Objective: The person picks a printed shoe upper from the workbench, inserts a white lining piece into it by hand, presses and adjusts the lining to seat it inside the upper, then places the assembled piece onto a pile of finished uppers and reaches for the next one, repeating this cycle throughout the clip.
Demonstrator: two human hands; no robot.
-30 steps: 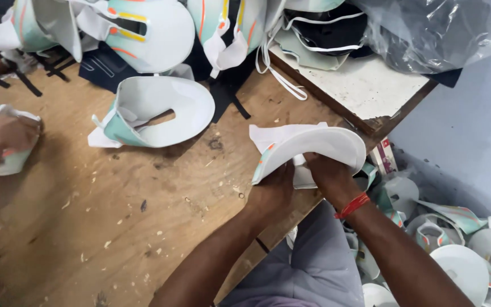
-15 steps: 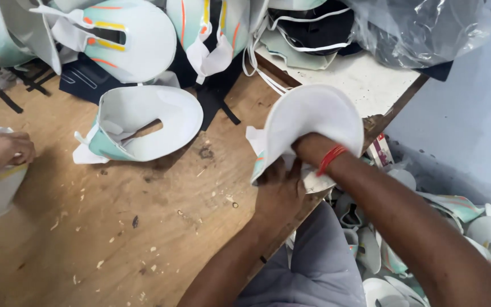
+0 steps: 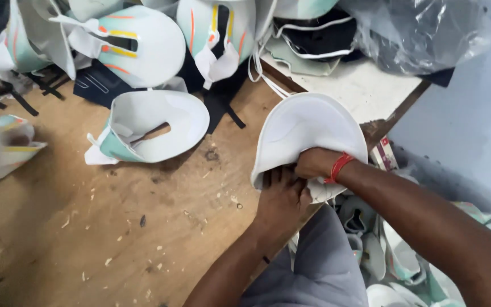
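Both hands, left point(image 3: 282, 196) & right point(image 3: 313, 162), grip the white shoe upper point(image 3: 305, 133) at the wooden counter point(image 3: 143, 239) edge, approx 3 o'clock, shaping looks underway w/ a finished-looking piece point(image 3: 149, 133) at 10 o'clock.

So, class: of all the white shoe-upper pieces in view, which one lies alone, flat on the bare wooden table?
The curled white piece with the mint-green edge, left of the hands. The others sit heaped at the back or are being held.

A crumpled clear plastic bag point(image 3: 427, 31) (contents unclear) lies at the table's far right corner.
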